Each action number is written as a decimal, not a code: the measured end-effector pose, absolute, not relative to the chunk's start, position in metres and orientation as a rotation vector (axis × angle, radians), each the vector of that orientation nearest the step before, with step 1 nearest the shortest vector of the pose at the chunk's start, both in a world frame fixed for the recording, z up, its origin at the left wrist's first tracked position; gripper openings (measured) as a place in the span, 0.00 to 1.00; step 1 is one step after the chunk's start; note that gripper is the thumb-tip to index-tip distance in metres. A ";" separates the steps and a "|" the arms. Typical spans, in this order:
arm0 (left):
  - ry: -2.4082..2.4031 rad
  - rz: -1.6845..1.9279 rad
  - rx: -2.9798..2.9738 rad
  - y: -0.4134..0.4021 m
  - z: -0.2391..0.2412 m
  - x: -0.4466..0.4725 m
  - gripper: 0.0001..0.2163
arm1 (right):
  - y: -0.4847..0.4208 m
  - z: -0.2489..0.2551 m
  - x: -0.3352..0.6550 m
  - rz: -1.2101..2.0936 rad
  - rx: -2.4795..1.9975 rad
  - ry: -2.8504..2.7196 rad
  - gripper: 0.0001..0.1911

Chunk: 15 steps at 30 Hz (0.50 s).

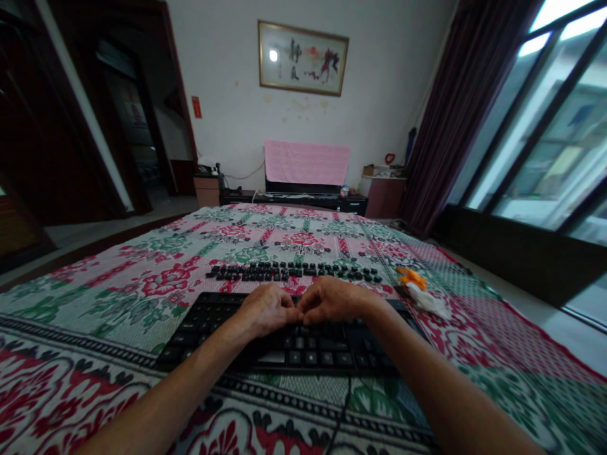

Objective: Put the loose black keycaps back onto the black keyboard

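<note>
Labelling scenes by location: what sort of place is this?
Looks like a home, perhaps a bedroom: floral cloth spread like a bedspread, picture on the wall, curtain beside the window.

Looks like mostly matt black plastic on the keyboard (310, 358) and the loose keycaps (309, 273). Appears coarsely woven and matt in the cloth bedspread (165, 278), smoother in the pink cloth (307, 163), pleated in the fabric curtain (455, 107). Shows glossy, reflective glass over the framed picture (303, 58) and clear glass in the window (531, 170). Looks thin and crumpled in the white scrap (429, 302), too blurred to tell as paper or plastic.
</note>
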State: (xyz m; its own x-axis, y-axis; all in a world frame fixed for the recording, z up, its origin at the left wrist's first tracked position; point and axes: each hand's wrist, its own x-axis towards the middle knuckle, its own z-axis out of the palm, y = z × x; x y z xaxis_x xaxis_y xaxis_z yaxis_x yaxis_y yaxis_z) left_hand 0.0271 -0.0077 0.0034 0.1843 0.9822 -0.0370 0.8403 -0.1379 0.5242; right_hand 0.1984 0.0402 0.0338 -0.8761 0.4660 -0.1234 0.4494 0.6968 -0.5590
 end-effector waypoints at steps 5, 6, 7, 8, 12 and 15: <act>1.747 0.422 1.985 -0.010 0.008 0.030 0.17 | 0.044 0.034 0.200 0.994 -0.708 -2.877 0.14; 1.749 0.425 1.992 -0.010 0.009 0.031 0.17 | 0.045 0.033 0.200 0.984 -0.716 -2.874 0.14; 1.749 0.428 2.001 -0.010 0.009 0.031 0.17 | 0.046 0.031 0.199 0.967 -0.729 -2.875 0.14; 1.750 0.427 2.009 -0.010 0.010 0.031 0.17 | 0.046 0.030 0.199 0.948 -0.739 -2.880 0.14; 1.800 0.385 1.975 -0.010 0.010 0.035 0.18 | 0.046 0.029 0.196 0.921 -0.755 -2.918 0.14; 1.869 0.381 1.967 -0.010 0.010 0.038 0.16 | 0.044 0.031 0.193 0.864 -0.752 -2.947 0.13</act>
State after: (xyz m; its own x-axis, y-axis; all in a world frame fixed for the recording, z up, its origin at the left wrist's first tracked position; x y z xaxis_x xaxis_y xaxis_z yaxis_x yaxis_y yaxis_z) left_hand 0.0384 -0.0104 0.0100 0.0692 0.9948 -0.0749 0.8859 -0.0267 0.4631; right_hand 0.1935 0.0443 0.0308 -0.8867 0.4380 -0.1483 0.4487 0.7377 -0.5045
